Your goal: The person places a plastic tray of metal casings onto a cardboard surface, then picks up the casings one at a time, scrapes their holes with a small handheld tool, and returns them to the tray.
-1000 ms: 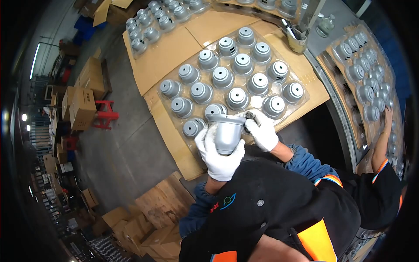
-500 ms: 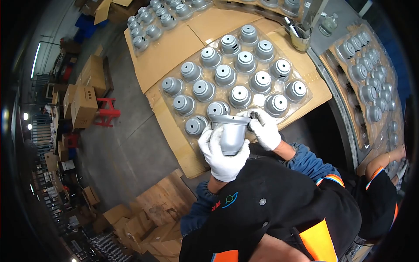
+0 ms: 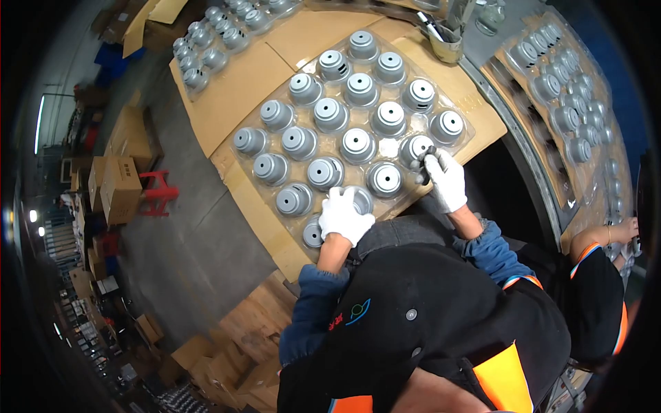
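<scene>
My left hand (image 3: pixel 345 219), in a white glove, is closed over the side of a grey cup-shaped housing (image 3: pixel 362 200) at the near edge of the clear plastic tray (image 3: pixel 418 124). Part of that housing is hidden behind the glove. To the right, my right hand (image 3: pixel 446 182), also gloved in white, has its fingers around the right side of another grey housing (image 3: pixel 415 147) in the tray. Its fingertips look dark; whether that is stain or a small dark item I cannot tell. Several similar housings (image 3: pixel 358 145) stand in rows, their holed ends up.
Cardboard (image 3: pixel 227 82) lies under the tray. A pot of pens (image 3: pixel 447 47) and a glass bottle (image 3: pixel 490 18) stand at the back. More housings fill trays at far left and right (image 3: pixel 566 118). Another person's arm (image 3: pixel 593 241) is at right. A red stool (image 3: pixel 158 193) stands on the floor.
The housing my left hand held up in front of me is no longer raised; that hand has gone down to the tray's near edge. My right hand has moved rightward to another housing.
</scene>
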{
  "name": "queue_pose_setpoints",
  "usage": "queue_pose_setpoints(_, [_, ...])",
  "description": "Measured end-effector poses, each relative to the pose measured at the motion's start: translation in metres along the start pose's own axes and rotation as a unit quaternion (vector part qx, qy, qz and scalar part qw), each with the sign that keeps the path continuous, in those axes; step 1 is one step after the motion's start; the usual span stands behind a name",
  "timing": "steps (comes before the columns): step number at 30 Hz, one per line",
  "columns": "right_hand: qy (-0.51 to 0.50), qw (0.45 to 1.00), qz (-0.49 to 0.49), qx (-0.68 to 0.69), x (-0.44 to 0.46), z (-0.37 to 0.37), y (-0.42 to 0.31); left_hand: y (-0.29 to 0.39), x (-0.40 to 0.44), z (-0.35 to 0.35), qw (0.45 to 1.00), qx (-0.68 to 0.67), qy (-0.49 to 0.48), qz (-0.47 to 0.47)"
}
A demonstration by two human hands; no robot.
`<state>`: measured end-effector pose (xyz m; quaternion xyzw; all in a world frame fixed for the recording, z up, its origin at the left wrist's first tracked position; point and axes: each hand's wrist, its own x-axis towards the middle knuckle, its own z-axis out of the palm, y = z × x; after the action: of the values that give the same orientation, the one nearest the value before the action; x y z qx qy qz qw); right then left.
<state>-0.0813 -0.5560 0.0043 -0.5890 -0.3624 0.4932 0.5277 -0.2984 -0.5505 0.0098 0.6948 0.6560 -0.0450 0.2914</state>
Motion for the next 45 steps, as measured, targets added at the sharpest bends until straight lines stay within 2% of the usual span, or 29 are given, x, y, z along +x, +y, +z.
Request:
queue_pose_setpoints(3, [0.03,0.998,0.046,0.032,-0.014,0.002,0.001,-0.003,0.016,0.022,0.998,0.062,-0.027,-0.009])
queue_pose_setpoints(5, [0.043,0.994,0.082,0.061,-0.019,0.001,0.001,0.001,0.016,0.026,0.994,0.103,0.006,0.021])
queue_pose_setpoints(7, [0.046,0.994,0.088,0.039,-0.018,-0.005,0.003,0.023,0.014,0.011,0.97,0.075,0.14,0.182])
queue_pose_setpoints(9, [0.045,0.995,0.09,0.019,-0.011,-0.007,0.005,0.047,0.03,0.013,0.979,0.047,0.106,0.165])
queue_pose_setpoints(11, [0.018,0.996,0.083,-0.003,-0.001,-0.01,0.006,0.054,0.056,0.032,0.993,0.03,-0.047,0.102])
queue_pose_setpoints(13, [-0.01,0.999,0.052,0.002,0.006,-0.016,0.002,0.055,0.062,0.035,0.993,0.038,-0.049,0.098])
queue_pose_setpoints(16, [-0.034,0.998,0.047,0.0,0.017,-0.026,-0.008,0.038,0.052,0.037,0.969,-0.176,0.132,0.112])
queue_pose_setpoints(17, [-0.034,0.998,0.055,0.0,0.019,-0.028,-0.009,0.028,0.051,0.037,0.949,-0.26,0.138,0.112])
queue_pose_setpoints(19, [-0.038,0.997,0.065,0.002,0.021,-0.029,-0.013,0.039,0.034,0.019,0.862,-0.484,0.122,0.088])
queue_pose_setpoints(23, [-0.116,0.992,0.047,-0.015,0.025,-0.019,-0.019,0.062,0.015,0.015,0.846,-0.486,0.206,0.075])
queue_pose_setpoints(26, [-0.131,0.99,0.028,-0.033,0.026,-0.02,-0.026,0.092,-0.001,0.001,0.859,-0.369,0.331,0.126])
queue_pose_setpoints(27, [-0.143,0.989,0.014,-0.026,0.027,-0.021,-0.034,0.102,-0.007,-0.007,0.859,-0.367,0.336,0.123])
queue_pose_setpoints(29, [-0.162,0.987,0.0,-0.018,0.029,-0.025,-0.037,0.116,-0.017,-0.017,0.861,-0.228,0.427,0.156])
queue_pose_setpoints(34, [-0.17,0.975,-0.123,-0.068,0.032,-0.034,-0.044,0.133,-0.026,-0.014,0.854,-0.217,0.452,0.139])
queue_pose_setpoints(37, [-0.203,0.977,-0.064,-0.024,0.03,-0.041,-0.059,0.143,-0.027,-0.008,0.851,-0.237,0.454,0.113])
queue_pose_setpoints(39, [-0.211,0.976,-0.051,-0.014,0.03,-0.046,-0.062,0.147,-0.026,0.0,0.836,-0.323,0.433,0.096])
queue_pose_setpoints(45, [-0.238,0.97,-0.033,-0.019,0.032,-0.056,-0.075,0.152,-0.027,0.006,0.834,-0.33,0.43,0.107])
